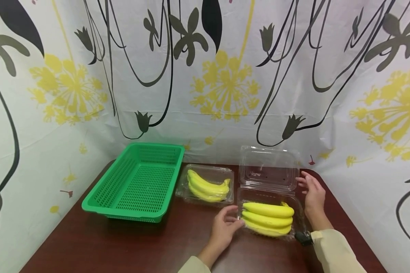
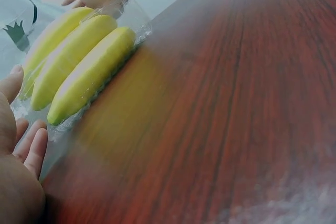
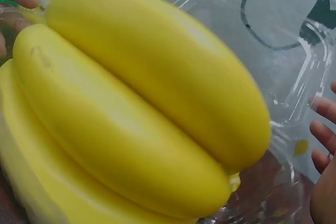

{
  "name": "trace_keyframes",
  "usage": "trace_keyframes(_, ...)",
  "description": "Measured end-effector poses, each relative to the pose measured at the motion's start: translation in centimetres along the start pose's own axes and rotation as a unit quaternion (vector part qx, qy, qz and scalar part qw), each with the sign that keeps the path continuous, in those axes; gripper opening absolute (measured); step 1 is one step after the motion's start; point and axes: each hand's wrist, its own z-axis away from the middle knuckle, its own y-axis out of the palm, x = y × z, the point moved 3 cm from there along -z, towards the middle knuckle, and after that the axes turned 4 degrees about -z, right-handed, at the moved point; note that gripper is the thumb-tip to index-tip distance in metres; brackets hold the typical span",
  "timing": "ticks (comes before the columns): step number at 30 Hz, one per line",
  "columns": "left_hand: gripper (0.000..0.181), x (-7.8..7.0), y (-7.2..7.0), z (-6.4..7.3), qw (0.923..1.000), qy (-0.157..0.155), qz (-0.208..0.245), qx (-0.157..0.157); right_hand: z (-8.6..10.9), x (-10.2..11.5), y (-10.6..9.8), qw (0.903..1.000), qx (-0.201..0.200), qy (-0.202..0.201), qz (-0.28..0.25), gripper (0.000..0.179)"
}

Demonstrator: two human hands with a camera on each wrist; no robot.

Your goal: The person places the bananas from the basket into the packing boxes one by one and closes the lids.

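A clear plastic clamshell box (image 1: pixel 266 196) lies on the table with its lid (image 1: pixel 271 165) raised at the back. Three yellow bananas (image 1: pixel 268 220) lie side by side in its base. My left hand (image 1: pixel 223 228) is at the base's left side, fingertips at the rim; whether they press on it I cannot tell. In the left wrist view its fingers (image 2: pixel 34 151) look fairly straight. Beside the lid's right edge is my right hand (image 1: pixel 315 196), fingers loosely spread and nothing held. The right wrist view shows the bananas (image 3: pixel 142 98) up close, with the right fingers (image 3: pixel 323 109) near the clear plastic.
Left of the open box sits another clear box (image 1: pixel 207 170) with bananas inside, its lid apparently down. A green perforated basket (image 1: pixel 124 212) stands farther left on the dark red-brown table (image 1: pixel 130 246). A flower-patterned curtain (image 1: pixel 205 94) hangs behind the table.
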Motion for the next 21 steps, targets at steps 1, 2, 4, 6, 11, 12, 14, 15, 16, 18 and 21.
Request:
trace_keyframes(1,0.045,0.0,0.0,0.0,1.0,0.0,-0.007,-0.004,0.0,0.2,0.0,1.0,0.001,-0.003,-0.001,0.041)
trace_keyframes(2,0.046,0.0,0.0,0.0,0.9999,0.001,-0.014,-0.01,0.1,0.5,-0.1,1.0,0.004,-0.007,-0.002,0.043)
trace_keyframes(4,0.049,0.1,0.0,0.0,0.9994,0.002,-0.029,-0.021,0.3,1.0,-0.1,0.9997,0.015,-0.012,-0.014,0.047)
trace_keyframes(6,0.051,0.1,-0.1,0.0,0.9987,0.004,-0.041,-0.032,0.6,1.5,-0.2,0.999,0.029,-0.017,-0.028,0.05)
trace_keyframes(11,0.051,0.2,-0.2,0.0,0.9983,0.003,-0.045,-0.038,1.6,2.2,-0.7,0.9951,0.067,-0.032,-0.065,0.057)
trace_keyframes(12,0.05,0.2,-0.2,0.0,0.9982,0.0,-0.047,-0.036,1.8,2.2,-0.8,0.9941,0.073,-0.038,-0.07,0.058)
trace_keyframes(14,0.048,0.2,-0.2,0.0,0.9982,-0.001,-0.053,-0.028,2.1,2.3,-1.1,0.9919,0.084,-0.048,-0.081,0.058)
trace_keyframes(15,0.048,0.1,-0.2,-0.1,0.9983,0.0,-0.054,-0.023,2.2,2.3,-1.2,0.9904,0.09,-0.054,-0.09,0.058)
trace_keyframes(16,0.048,0.1,-0.2,0.0,0.9984,0.002,-0.054,-0.018,2.3,2.2,-1.3,0.9889,0.095,-0.057,-0.098,0.058)
trace_keyframes(18,0.049,0.0,-0.2,0.0,0.9987,0.007,-0.05,-0.005,2.5,2.1,-1.4,0.9856,0.103,-0.061,-0.119,0.057)
trace_keyframes(21,0.055,-0.1,-0.2,0.1,0.9994,0.016,-0.028,0.016,2.9,1.9,-1.5,0.9804,0.112,-0.066,-0.148,0.056)
